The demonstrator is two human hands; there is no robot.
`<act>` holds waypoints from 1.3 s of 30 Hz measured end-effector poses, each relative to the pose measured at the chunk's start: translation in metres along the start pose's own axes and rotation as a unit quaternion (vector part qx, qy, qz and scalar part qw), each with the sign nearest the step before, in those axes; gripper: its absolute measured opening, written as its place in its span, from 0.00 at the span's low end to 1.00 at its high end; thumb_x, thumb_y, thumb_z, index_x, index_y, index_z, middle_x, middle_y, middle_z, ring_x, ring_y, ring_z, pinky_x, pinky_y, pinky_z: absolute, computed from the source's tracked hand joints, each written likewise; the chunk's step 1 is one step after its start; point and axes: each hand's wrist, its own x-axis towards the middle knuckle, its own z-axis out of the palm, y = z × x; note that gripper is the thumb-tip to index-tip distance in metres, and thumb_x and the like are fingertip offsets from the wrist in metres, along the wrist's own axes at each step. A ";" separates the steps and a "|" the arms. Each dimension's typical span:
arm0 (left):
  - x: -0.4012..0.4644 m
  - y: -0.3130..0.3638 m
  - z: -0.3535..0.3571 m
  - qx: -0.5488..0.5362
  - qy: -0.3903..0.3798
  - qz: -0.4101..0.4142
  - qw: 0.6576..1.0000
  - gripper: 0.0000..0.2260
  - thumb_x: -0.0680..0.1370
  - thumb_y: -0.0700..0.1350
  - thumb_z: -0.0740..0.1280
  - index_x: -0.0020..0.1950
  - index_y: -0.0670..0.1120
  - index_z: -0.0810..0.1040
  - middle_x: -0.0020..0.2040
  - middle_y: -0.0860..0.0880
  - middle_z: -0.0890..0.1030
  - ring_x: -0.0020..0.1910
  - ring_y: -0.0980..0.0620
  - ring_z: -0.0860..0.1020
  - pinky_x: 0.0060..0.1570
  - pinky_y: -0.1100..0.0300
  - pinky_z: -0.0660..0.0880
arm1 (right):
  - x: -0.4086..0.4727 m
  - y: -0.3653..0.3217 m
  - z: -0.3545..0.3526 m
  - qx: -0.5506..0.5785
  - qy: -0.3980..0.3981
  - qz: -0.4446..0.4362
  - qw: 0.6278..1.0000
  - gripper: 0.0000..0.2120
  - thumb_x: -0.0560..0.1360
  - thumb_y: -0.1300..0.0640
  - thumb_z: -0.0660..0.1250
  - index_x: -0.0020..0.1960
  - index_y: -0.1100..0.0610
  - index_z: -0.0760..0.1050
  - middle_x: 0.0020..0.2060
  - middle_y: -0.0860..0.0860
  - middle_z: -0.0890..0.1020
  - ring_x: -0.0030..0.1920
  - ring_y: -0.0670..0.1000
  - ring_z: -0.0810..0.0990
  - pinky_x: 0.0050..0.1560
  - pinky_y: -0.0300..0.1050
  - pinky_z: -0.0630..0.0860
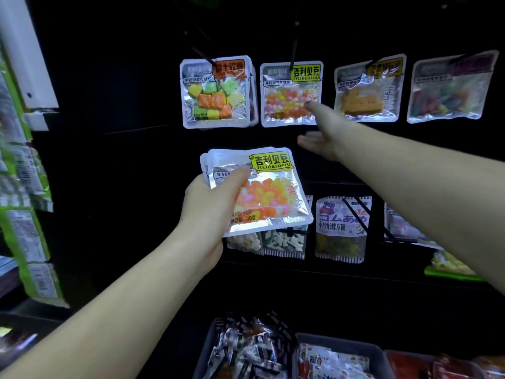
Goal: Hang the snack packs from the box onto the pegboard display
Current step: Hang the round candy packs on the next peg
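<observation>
My left hand point(210, 203) grips a small stack of jelly-bean snack packs point(262, 192) with a yellow label, held up in front of the dark pegboard point(123, 105). My right hand point(325, 132) reaches forward with straight fingers, its fingertip touching the lower right of a matching jelly-bean pack point(289, 94) that hangs on a peg point(294, 50). To the left of that one hangs a pack of square candies point(216, 91). Two more packs point(369, 88) point(451, 88) hang to the right.
A lower row of hanging packs, including a bear-printed gummy pack point(341, 228), sits behind my left hand. Bins of wrapped snacks point(251, 348) point(336, 359) stand below. Green-edged packs point(30, 242) line the left side, under a white post point(24, 50).
</observation>
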 end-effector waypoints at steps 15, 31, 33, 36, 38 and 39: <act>-0.035 0.034 0.001 -0.016 0.030 -0.053 0.998 0.26 0.68 0.61 0.77 0.60 0.47 0.83 0.54 0.44 0.87 0.55 0.39 0.86 0.61 0.36 0.80 | -0.143 0.013 -0.023 -0.243 -0.316 0.019 0.917 0.18 0.78 0.50 0.74 0.62 0.61 0.83 0.45 0.51 0.85 0.38 0.46 0.80 0.35 0.37 0.76; -0.048 0.039 -0.011 -0.027 0.033 -0.011 0.999 0.24 0.74 0.59 0.71 0.58 0.40 0.81 0.57 0.38 0.85 0.59 0.35 0.83 0.65 0.37 0.78 | -0.145 -0.015 -0.047 -0.120 -0.215 -0.084 0.966 0.11 0.80 0.64 0.69 0.62 0.60 0.79 0.55 0.57 0.87 0.51 0.53 0.85 0.51 0.46 0.81; -0.049 0.041 -0.011 -0.028 0.035 -0.011 0.999 0.24 0.75 0.58 0.72 0.59 0.39 0.80 0.55 0.37 0.85 0.57 0.36 0.84 0.65 0.38 0.78 | -0.142 -0.025 -0.047 -0.092 -0.180 -0.142 0.969 0.09 0.80 0.64 0.69 0.59 0.59 0.79 0.54 0.56 0.86 0.51 0.53 0.84 0.45 0.43 0.82; -0.045 0.041 -0.011 -0.017 0.041 -0.014 0.999 0.32 0.63 0.65 0.72 0.58 0.44 0.81 0.56 0.44 0.86 0.56 0.41 0.84 0.64 0.37 0.78 | -0.138 -0.041 -0.040 -0.072 -0.143 -0.201 0.966 0.08 0.79 0.63 0.71 0.58 0.59 0.79 0.54 0.57 0.86 0.51 0.54 0.85 0.49 0.47 0.82; -0.041 0.040 -0.010 -0.019 0.037 -0.016 0.999 0.34 0.61 0.68 0.72 0.61 0.49 0.81 0.59 0.46 0.85 0.59 0.42 0.84 0.63 0.38 0.78 | -0.137 -0.049 -0.032 -0.070 -0.126 -0.222 0.964 0.08 0.79 0.64 0.70 0.57 0.60 0.79 0.52 0.57 0.86 0.49 0.53 0.85 0.49 0.49 0.83; -0.040 0.040 -0.009 -0.021 0.034 -0.017 0.999 0.35 0.60 0.68 0.72 0.62 0.50 0.81 0.60 0.46 0.85 0.59 0.42 0.84 0.63 0.38 0.78 | -0.137 -0.052 -0.028 -0.065 -0.120 -0.225 0.965 0.08 0.79 0.65 0.70 0.57 0.60 0.79 0.51 0.56 0.85 0.48 0.53 0.85 0.48 0.48 0.84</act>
